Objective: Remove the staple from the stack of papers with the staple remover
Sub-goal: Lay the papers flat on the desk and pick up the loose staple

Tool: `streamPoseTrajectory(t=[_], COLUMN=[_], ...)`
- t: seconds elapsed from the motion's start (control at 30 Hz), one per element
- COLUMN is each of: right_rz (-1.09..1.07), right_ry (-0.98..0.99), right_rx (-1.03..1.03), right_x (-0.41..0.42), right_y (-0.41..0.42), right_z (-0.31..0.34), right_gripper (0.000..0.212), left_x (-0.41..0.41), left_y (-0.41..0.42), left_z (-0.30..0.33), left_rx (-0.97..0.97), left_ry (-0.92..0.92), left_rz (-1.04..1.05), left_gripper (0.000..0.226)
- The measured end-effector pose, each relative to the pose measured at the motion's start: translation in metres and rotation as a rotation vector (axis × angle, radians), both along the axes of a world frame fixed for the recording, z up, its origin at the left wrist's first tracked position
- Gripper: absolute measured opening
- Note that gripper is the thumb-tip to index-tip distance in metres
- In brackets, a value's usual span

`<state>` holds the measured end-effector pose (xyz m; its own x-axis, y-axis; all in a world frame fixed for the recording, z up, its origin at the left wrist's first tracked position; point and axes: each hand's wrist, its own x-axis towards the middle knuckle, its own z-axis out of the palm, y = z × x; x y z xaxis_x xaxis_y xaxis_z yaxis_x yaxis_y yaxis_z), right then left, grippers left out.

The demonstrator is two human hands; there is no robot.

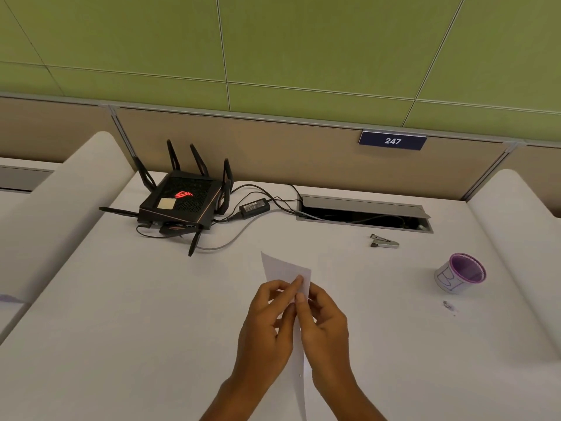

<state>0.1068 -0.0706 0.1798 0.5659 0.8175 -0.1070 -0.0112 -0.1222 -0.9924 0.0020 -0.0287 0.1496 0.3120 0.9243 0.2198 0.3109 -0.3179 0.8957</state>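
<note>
Both hands meet at the near centre of the white counter [151, 329], holding the thin stack of white papers [288, 270] lifted on edge so it runs from near to far, its far corner fanning up to the left. The left hand [267, 326] pinches the papers between thumb and curled fingers; the right hand [323, 322] pinches them from the other side, its fingertips meeting the left's at the sheet's upper part. The staple itself is too small to make out.

The small grey metal staple remover [385, 240] lies untouched on the counter, far and to the right of the hands, well apart from them, just near of the open grey cable hatch [364, 212]. Its long axis runs left to right, the dark claw end pointing left. The right hand is the nearer one, so it would likely make the reach while the left steadies the papers.

A dark blue plate [392, 141] on the far partition reads "247". A black router with antennas [179, 199] shows a glowing red logo. A purple-rimmed cup [460, 273] at right carries hand-drawn letters I cannot read surely.
</note>
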Motion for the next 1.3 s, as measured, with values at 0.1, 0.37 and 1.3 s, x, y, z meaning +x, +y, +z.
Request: streamPoseTrajectory(t=[0.1, 0.37, 1.3], right_rz=[-0.016, -0.022, -0.116], right_ry=[0.108, 0.357, 0.147], right_rx=[0.018, 0.012, 0.062], right_x=[0.002, 0.012, 0.019], right_y=[-0.002, -0.007, -0.034], right_z=[0.012, 0.039, 0.016], right_gripper=[0.022, 0.024, 0.047], left_x=[-0.001, -0.006, -0.022], left_y=[-0.004, -0.018, -0.006], left_z=[0.008, 0.023, 0.024], left_rx=[0.097, 0.205, -0.397], left_ry=[0.032, 0.142, -0.013], left_rz=[0.0, 0.056, 0.004], left_gripper=[0.051, 0.068, 0.04])
